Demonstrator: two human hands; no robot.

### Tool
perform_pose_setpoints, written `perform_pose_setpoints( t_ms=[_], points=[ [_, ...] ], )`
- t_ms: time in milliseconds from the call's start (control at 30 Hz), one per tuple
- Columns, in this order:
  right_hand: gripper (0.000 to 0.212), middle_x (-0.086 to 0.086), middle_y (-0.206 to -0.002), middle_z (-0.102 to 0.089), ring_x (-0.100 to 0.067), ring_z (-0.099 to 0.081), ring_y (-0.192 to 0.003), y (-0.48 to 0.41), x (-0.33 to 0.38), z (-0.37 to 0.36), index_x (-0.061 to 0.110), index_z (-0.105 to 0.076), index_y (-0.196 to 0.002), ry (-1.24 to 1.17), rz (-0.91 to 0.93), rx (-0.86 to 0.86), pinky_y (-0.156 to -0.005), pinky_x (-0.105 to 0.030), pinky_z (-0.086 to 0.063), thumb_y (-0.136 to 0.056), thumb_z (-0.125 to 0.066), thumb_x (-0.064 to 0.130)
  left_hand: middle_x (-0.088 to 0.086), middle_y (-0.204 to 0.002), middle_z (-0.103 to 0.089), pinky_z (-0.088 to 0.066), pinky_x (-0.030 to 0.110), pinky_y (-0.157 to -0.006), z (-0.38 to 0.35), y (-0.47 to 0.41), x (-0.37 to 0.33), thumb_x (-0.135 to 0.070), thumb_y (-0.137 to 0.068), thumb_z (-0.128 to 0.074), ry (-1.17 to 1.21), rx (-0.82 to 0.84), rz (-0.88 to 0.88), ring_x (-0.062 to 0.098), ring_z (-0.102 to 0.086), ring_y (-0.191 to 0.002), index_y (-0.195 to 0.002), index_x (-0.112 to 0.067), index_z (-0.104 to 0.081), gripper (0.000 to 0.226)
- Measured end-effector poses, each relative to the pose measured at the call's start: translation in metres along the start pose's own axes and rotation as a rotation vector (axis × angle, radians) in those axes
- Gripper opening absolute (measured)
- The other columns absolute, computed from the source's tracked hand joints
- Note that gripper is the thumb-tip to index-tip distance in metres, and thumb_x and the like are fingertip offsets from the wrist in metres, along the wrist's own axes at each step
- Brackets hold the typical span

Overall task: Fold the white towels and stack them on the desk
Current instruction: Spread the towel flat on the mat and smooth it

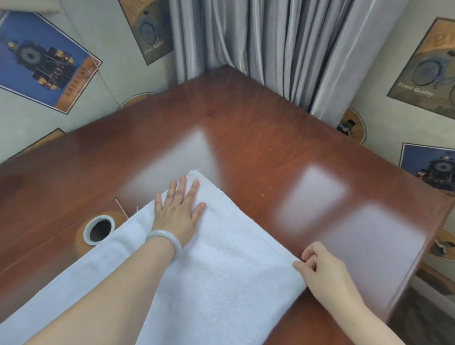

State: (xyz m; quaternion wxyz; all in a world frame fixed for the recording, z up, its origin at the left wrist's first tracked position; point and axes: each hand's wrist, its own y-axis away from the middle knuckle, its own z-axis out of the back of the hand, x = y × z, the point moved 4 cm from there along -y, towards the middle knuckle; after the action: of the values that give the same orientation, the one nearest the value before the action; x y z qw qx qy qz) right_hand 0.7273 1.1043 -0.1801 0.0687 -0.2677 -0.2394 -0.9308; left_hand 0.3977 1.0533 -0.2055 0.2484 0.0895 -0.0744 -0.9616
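A white towel (221,267) lies spread flat on the reddish-brown wooden desk (258,133), running from the lower left toward the middle. My left hand (179,210), with a pale bangle on the wrist, presses flat with straight fingers on the towel's far corner. My right hand (322,267) pinches the towel's right corner at its edge between thumb and curled fingers. Only this one towel is in view.
A round cable hole with a pale ring (99,229) sits in the desk just left of the towel. Grey curtains (280,37) hang behind the desk's far corner. Poster-patterned wallpaper (36,61) surrounds the desk. The desk's right edge (421,262) drops to the floor.
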Motion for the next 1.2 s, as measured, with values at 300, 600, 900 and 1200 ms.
perform_pose_setpoints(
  t_ms=[300, 600, 900, 1200],
  points=[
    [0.058, -0.002, -0.16, -0.027, -0.023, -0.032, -0.145, 0.008, 0.052, -0.07, 0.022, -0.038, -0.151, 0.451, 0.721, -0.156, -0.114, -0.044, -0.022, -0.097, -0.036, 0.043, -0.004, -0.165, -0.003, -0.003, 0.061, -0.116, -0.017, 0.033, -0.035, -0.057, -0.096, -0.009, -0.149, -0.025, -0.3, 0.02, -0.007, -0.152, -0.156, -0.035, -0.011, 0.064],
    [0.06, 0.002, -0.164, -0.017, -0.019, -0.018, -0.15, 0.005, 0.042, -0.075, 0.026, -0.02, -0.156, 0.462, 0.648, -0.107, -0.118, -0.043, -0.018, -0.1, -0.03, 0.044, 0.01, -0.162, -0.023, -0.013, 0.065, -0.115, 0.017, 0.019, -0.034, -0.048, -0.099, -0.014, -0.144, -0.134, -0.226, 0.03, -0.017, -0.15, -0.155, -0.023, -0.021, 0.062],
    [0.059, 0.001, -0.163, -0.019, -0.019, -0.02, -0.149, 0.003, 0.04, -0.076, 0.027, -0.022, -0.156, 0.538, 0.649, -0.118, -0.118, -0.042, -0.017, -0.1, -0.025, 0.044, 0.015, -0.163, -0.015, -0.006, 0.055, -0.119, 0.03, 0.048, 0.067, -0.04, -0.104, -0.022, -0.007, -0.198, 0.392, 0.033, -0.01, -0.15, -0.155, -0.011, -0.024, 0.058],
    [0.046, -0.014, -0.148, -0.046, -0.034, -0.034, -0.142, 0.03, 0.145, -0.11, 0.009, -0.059, -0.126, 0.541, 0.911, -0.254, -0.112, -0.057, -0.018, -0.084, -0.046, 0.024, 0.013, -0.159, -0.027, -0.019, 0.057, -0.112, -0.037, 0.182, 0.037, -0.048, -0.094, -0.03, 0.002, -0.218, 0.298, 0.031, -0.024, -0.147, -0.15, -0.012, -0.038, 0.067]
  ],
)
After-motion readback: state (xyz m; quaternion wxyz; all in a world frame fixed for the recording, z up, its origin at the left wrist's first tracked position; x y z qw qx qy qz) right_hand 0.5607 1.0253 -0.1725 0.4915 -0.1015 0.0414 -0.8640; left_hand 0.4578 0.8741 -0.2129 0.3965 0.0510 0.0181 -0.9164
